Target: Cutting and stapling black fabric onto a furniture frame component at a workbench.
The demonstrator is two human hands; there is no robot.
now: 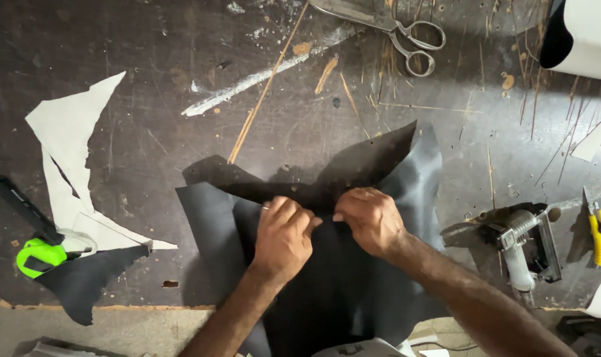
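Both forearms are bare from the bottom edge of the view up to the wrists, with no sleeve, watch or glove showing; the left hand [284, 238] wears a thin pale ring on one finger. The right hand [370, 221] is bare of rings; its nails are short.

No packages, labels, signs or screens in view, only worktable clutter without any markings

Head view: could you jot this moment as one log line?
left hand: pinching dark leather sheet | right hand: pinching same edge | metal scissors: top of scarred dark workbench, untouched
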